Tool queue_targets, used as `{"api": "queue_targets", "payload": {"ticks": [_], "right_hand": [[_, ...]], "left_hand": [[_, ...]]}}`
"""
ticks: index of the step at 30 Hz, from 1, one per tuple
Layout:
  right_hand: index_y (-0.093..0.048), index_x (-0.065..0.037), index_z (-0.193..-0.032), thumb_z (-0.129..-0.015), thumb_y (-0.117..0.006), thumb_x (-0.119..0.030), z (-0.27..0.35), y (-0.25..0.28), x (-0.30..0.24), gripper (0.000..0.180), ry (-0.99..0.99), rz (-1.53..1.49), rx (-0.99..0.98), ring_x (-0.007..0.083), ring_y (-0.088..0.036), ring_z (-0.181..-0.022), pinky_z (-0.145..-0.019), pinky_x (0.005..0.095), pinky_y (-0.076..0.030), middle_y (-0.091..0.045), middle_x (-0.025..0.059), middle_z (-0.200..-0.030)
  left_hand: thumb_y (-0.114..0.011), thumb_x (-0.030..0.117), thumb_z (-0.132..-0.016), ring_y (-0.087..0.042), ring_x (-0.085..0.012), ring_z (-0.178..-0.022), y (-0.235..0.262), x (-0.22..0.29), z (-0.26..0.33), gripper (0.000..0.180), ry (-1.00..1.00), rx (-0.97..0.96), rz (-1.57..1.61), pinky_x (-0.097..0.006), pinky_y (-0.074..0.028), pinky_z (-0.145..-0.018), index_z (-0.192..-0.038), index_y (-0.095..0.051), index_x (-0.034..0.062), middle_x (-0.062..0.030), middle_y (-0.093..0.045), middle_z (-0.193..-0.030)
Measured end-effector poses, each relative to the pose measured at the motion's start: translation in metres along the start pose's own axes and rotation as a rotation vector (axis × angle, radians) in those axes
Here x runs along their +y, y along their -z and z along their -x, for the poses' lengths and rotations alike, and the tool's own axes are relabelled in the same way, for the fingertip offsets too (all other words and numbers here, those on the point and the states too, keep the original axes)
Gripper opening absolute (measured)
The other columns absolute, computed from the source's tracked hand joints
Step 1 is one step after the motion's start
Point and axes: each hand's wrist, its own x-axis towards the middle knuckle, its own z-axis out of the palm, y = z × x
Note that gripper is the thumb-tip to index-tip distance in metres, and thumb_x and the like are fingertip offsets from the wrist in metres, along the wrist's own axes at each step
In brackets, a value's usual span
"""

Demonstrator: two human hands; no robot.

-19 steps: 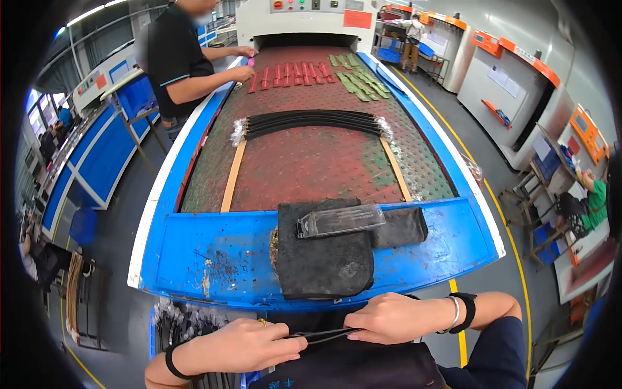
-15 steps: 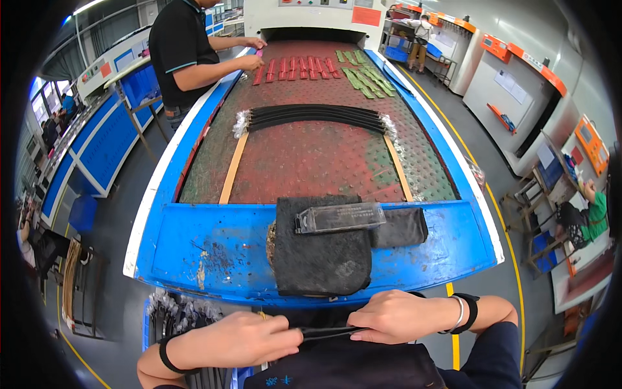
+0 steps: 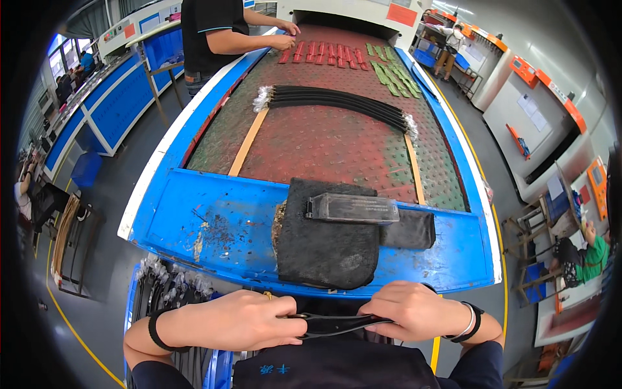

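My left hand [image 3: 241, 319] and my right hand [image 3: 413, 312] hold a black belt [image 3: 340, 324] stretched between them, close to my body. It is doubled into two strands, with small holes showing in one. My fingers are closed around its two ends, which they mostly hide. Just beyond my hands, a worn black pad [image 3: 327, 256] lies on the blue front ledge [image 3: 240, 243]. A clear plastic case [image 3: 353, 207] rests on that pad, and a dark folded cloth [image 3: 411, 230] sits at its right.
On the conveyor [image 3: 317, 152], several black straps [image 3: 337, 104] with plastic-wrapped ends span two wooden strips [image 3: 249, 142]. Red pieces [image 3: 324, 54] and green pieces [image 3: 396, 79] lie farther back. A co-worker [image 3: 217, 39] stands at the far left. Wrapped belts [image 3: 172, 285] fill a crate beside my left arm.
My view has turned, so the conveyor now appears tilted. The belt's strands have spread apart between my hands, showing more of its face. The co-worker's hands remain over the conveyor's edge.
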Motion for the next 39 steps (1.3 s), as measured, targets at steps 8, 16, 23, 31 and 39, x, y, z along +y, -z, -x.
{"api": "queue_targets", "payload": {"ticks": [8,16,23,31,39], "right_hand": [[-0.056,-0.001,-0.096,-0.079,-0.063,-0.017,-0.011,-0.009,-0.014,0.024,-0.053,-0.052,0.052,0.0283,-0.059,-0.072,-0.064,0.0371,-0.048,-0.058,0.0111,-0.079],[-0.046,-0.001,-0.121,-0.081,-0.064,-0.025,-0.031,0.036,0.041,0.050,-0.233,0.295,0.557,0.0361,-0.046,-0.113,-0.095,0.0381,-0.037,-0.050,0.0203,-0.117],[-0.045,-0.001,-0.124,-0.072,-0.072,-0.016,-0.031,0.021,0.092,0.060,-0.465,0.110,0.430,0.0296,-0.052,-0.103,-0.087,0.0345,-0.042,-0.052,0.0160,-0.112],[-0.044,-0.002,-0.117,-0.078,-0.065,-0.017,-0.022,0.018,0.086,0.046,-0.332,-0.709,0.785,0.0178,-0.056,-0.098,-0.084,0.0314,-0.047,-0.055,0.0115,-0.111],[-0.037,0.001,-0.127,-0.084,-0.054,-0.029,0.029,-0.001,0.035,0.055,0.045,-1.057,1.158,0.0267,-0.046,-0.116,-0.096,0.0431,-0.040,-0.046,0.0191,-0.123]], "left_hand": [[-0.064,0.012,-0.071,-0.054,-0.0191,-0.063,-0.004,-0.006,0.011,0.015,-0.016,0.246,-0.206,-0.030,-0.046,-0.053,-0.082,-0.056,0.0052,-0.0063,-0.052,-0.084],[-0.065,0.011,-0.061,-0.048,-0.0130,-0.057,0.012,0.006,0.033,0.014,-0.094,0.451,-0.391,-0.024,-0.044,-0.050,-0.074,-0.062,0.0063,-0.0033,-0.059,-0.087],[-0.066,0.010,-0.061,-0.050,-0.0155,-0.059,0.009,-0.003,0.028,0.017,-0.108,0.530,-0.388,-0.025,-0.044,-0.051,-0.076,-0.061,0.0038,-0.0063,-0.057,-0.087],[-0.061,0.004,-0.051,-0.050,-0.0148,-0.052,-0.009,-0.015,0.008,0.022,-0.088,0.576,-0.350,-0.025,-0.041,-0.045,-0.073,-0.061,0.0056,-0.0052,-0.057,-0.078],[-0.061,0.005,-0.055,-0.051,-0.0143,-0.053,-0.010,-0.015,-0.019,0.017,-0.147,0.473,-0.324,-0.025,-0.043,-0.047,-0.071,-0.058,0.0045,-0.0048,-0.055,-0.079]]}}
